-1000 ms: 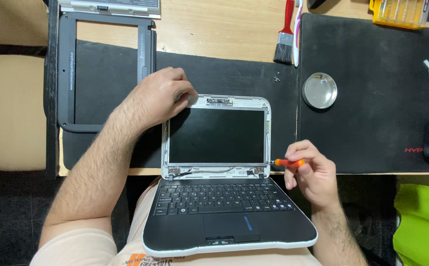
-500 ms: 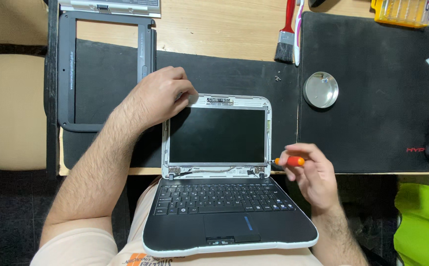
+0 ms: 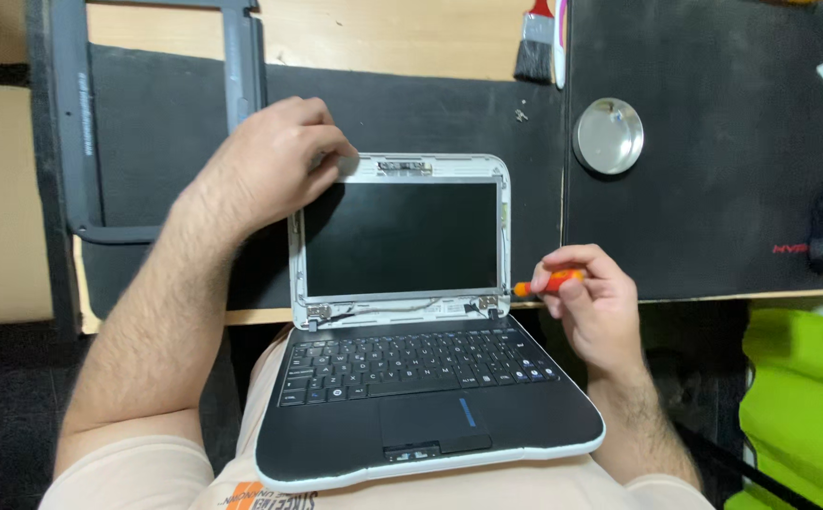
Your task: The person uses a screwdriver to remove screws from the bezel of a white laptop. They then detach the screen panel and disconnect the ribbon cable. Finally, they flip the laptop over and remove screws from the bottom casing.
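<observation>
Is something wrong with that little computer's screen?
Yes. The small black-and-white laptop has no front frame around its dark screen, so bare hinges and thin wires show along the bottom. A separate dark grey plastic frame lies on the desk, left.
</observation>
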